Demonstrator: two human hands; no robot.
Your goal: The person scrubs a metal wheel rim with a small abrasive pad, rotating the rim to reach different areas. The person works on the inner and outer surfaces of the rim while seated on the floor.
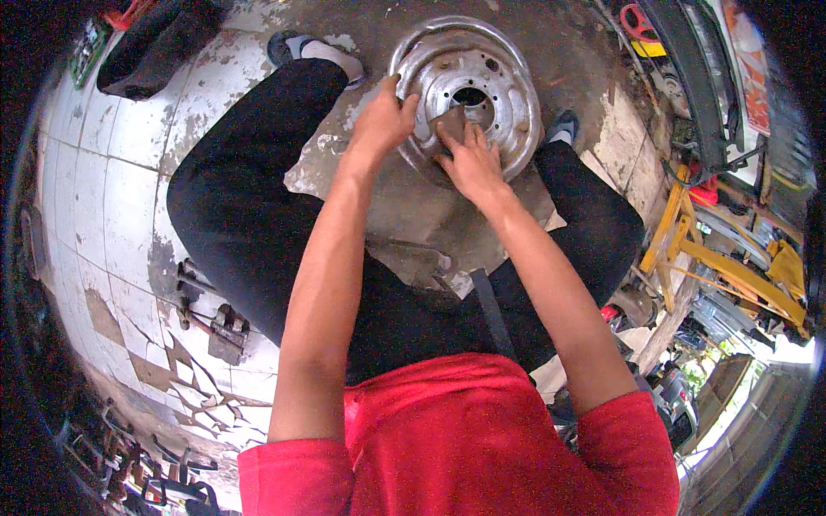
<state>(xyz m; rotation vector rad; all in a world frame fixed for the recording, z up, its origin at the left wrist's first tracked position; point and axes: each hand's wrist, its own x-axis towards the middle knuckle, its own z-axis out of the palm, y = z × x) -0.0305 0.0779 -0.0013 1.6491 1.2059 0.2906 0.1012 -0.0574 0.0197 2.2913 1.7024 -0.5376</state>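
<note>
A bare silver steel wheel rim (516, 142) lies on the floor between my spread legs, its round centre hole and ring of bolt holes showing. My left hand (385, 125) grips the outer edge of the rim on its left side, fingers curled over the lip. On the wheel's face, just below the centre hole, my right hand (471, 162) presses a small brown sheet of what looks like sandpaper (451, 122). The fingers lie over part of that sheet and hide some of it.
A hammer-like tool (228, 334) and metal bars lie on cracked white tiles (129, 224) at left. A long-handled metal tool (413, 247) lies between my legs, near a dark flat bar (492, 314). Yellow metal frames (731, 275) and clutter stand at right.
</note>
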